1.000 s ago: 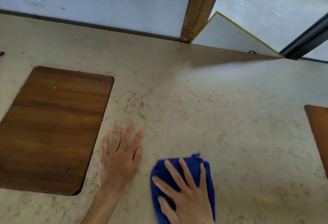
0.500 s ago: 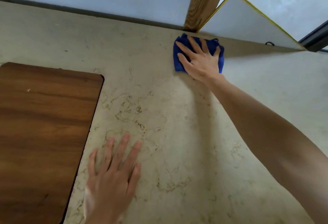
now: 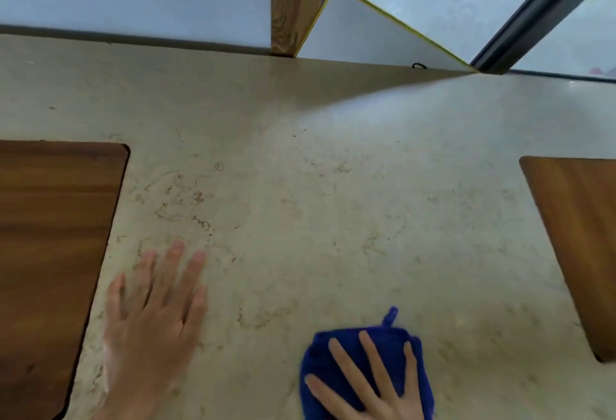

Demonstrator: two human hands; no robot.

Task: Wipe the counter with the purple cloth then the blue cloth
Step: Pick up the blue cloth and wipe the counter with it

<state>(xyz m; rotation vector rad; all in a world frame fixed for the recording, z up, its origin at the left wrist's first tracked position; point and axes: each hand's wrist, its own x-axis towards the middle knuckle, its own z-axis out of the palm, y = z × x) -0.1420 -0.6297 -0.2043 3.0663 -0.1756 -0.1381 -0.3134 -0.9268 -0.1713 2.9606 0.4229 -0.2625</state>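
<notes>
The right hand (image 3: pixel 373 383), fingers spread flat, presses the blue cloth (image 3: pixel 366 363) onto the near tabletop (image 3: pixel 333 186); the left hand (image 3: pixel 156 313) rests open, empty. Even pressure and overlapping strokes would serve best.

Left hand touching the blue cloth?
Apart. The head view shows the left hand flat on bare counter, a clear strip of marble before the blue cloth under the right hand.
</notes>
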